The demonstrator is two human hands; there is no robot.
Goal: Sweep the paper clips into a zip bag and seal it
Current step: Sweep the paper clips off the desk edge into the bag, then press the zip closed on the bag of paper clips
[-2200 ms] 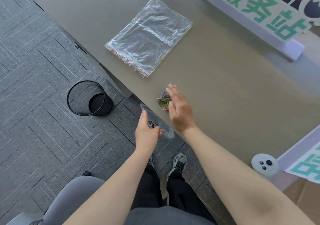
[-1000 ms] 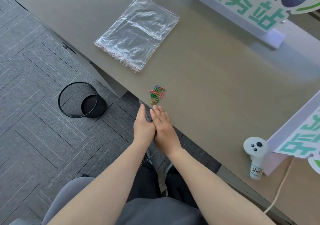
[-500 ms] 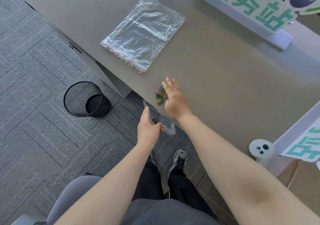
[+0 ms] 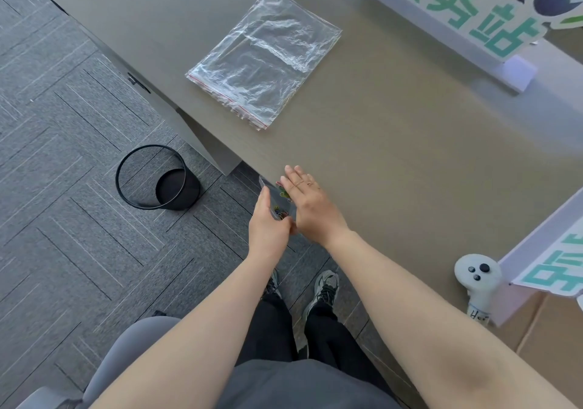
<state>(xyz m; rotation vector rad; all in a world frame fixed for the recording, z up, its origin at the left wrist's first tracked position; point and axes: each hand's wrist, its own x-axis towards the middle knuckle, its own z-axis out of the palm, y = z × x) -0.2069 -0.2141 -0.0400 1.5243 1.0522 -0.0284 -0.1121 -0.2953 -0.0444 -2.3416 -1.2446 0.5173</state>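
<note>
My left hand (image 4: 268, 229) grips a small clear zip bag (image 4: 273, 195) just below the table's front edge, its mouth held up against the edge. Coloured paper clips (image 4: 283, 193) show through the plastic, some near the mouth and some deeper by my thumb. My right hand (image 4: 310, 205) lies flat with straight fingers at the table edge, right beside the bag's mouth, and hides whatever clips lie under it.
A stack of larger clear zip bags (image 4: 265, 58) lies on the grey table (image 4: 410, 143). A white controller (image 4: 478, 279) stands at the right. Sign boards (image 4: 457, 11) line the back. On the carpet to the left stands a black wire bin (image 4: 154, 178).
My right hand has drawn back from the pile to the table edge, pushing the clips into the bag. No loose clips show on the table now. The left hand keeps the bag.
</note>
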